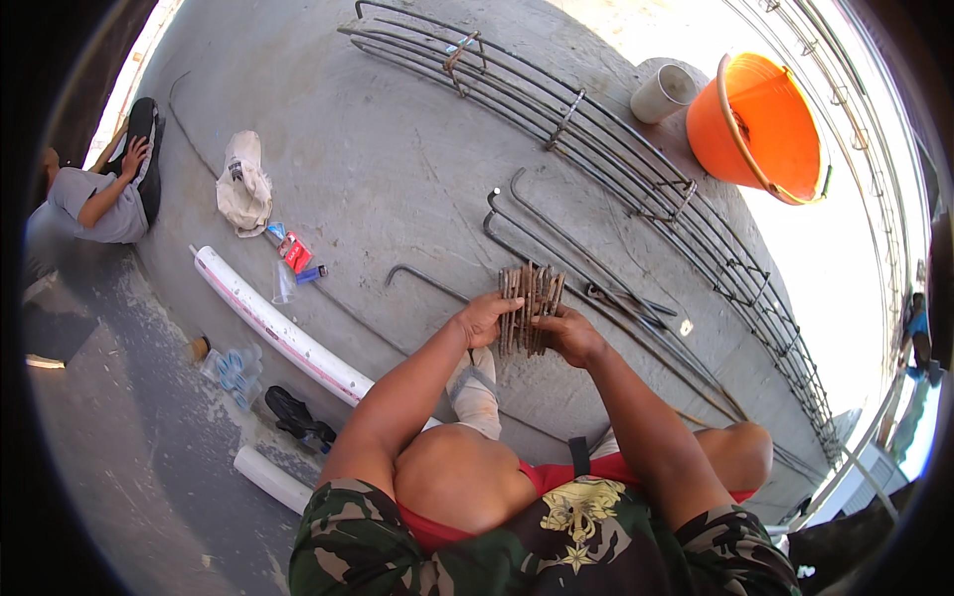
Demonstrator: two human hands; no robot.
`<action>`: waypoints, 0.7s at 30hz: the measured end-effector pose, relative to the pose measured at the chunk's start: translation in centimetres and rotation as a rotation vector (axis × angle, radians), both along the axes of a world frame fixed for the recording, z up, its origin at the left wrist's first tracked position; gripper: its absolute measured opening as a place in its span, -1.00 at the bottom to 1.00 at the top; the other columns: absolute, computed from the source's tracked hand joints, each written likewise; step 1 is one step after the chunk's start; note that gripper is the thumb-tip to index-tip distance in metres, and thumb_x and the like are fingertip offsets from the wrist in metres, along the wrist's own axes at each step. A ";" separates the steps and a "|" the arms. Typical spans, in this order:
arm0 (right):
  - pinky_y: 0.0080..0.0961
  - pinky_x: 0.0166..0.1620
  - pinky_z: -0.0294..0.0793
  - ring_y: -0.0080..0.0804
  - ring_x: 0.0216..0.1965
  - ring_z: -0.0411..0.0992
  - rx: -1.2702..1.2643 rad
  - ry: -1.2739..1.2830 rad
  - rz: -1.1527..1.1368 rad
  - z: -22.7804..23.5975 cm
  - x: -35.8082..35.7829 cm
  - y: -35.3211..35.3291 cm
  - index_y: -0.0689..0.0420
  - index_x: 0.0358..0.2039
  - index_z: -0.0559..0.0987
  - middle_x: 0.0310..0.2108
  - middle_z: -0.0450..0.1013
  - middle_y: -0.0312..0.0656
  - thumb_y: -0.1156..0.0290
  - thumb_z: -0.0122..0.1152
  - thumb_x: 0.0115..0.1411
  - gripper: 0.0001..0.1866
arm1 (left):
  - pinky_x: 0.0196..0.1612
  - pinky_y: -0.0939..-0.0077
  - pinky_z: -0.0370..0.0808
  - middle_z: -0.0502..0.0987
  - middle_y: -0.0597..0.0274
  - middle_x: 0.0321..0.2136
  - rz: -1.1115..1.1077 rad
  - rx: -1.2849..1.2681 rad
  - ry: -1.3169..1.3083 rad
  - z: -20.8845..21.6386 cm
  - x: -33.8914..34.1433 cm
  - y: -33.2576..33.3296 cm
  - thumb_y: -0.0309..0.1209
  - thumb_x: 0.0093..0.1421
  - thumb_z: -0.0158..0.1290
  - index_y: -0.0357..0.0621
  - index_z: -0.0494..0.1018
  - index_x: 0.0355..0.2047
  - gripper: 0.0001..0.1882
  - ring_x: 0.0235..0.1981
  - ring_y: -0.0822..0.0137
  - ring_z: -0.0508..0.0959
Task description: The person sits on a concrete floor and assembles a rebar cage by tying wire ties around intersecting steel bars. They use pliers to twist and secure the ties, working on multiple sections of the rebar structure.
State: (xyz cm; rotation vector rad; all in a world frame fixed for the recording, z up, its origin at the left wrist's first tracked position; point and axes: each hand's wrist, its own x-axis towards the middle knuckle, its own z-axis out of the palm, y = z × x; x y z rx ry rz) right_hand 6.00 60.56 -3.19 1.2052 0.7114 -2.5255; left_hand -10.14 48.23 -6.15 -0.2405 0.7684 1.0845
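Between my hands is a stack of rusty ribbed rebar stirrups (527,323), held upright in front of my knees. My left hand (487,320) is closed on its left side, the thumb lying across the bars. On the right side, my right hand (571,336) grips the same stack with thumb and fingers. Just beyond my right hand, a dark long-handled hand tool (626,300), perhaps pliers or pincers, rests on the concrete. Several loose steel rods with hooked ends (547,217) lie past the stack.
A long rebar cage (566,124) curves across the far right. Beyond it stand an orange bucket (740,124) and a grey cylinder (663,94). White pipe (283,333), a cloth sack (243,189) and small packets (293,248) lie left. Another person (104,194) sits far left.
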 end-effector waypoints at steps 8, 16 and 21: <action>-0.21 -0.04 0.49 -0.20 -0.10 0.49 -0.038 0.041 -0.013 0.0 0.4 0.4 0.30 0.08 0.33 -0.09 0.46 -0.03 0.47 0.09 0.21 -0.57 | 0.02 0.21 0.45 0.50 0.18 -0.03 0.008 -0.025 -0.025 0.2 -0.6 -0.4 -0.37 0.23 -0.05 -0.03 0.23 0.21 -0.49 -0.03 0.26 0.51; -0.23 -0.07 0.49 -0.23 -0.11 0.49 -0.025 0.052 -0.001 0.2 0.0 0.2 0.31 0.09 0.32 -0.09 0.46 -0.03 0.46 0.10 0.20 -0.55 | 0.10 0.18 0.37 0.44 0.11 0.05 0.048 0.055 -0.110 -0.9 -1.2 -0.9 -0.44 0.11 -0.13 -0.14 0.18 0.22 -0.40 0.02 0.22 0.47; -0.23 -0.09 0.48 -0.23 -0.12 0.48 -0.045 0.067 0.009 -0.1 0.1 0.1 0.31 0.06 0.34 -0.09 0.46 -0.03 0.48 0.10 0.18 -0.57 | 0.14 0.17 0.33 0.43 0.10 0.06 0.049 0.050 -0.134 -0.5 -1.7 -1.0 -0.44 0.11 -0.13 -0.13 0.15 0.24 -0.38 0.05 0.21 0.45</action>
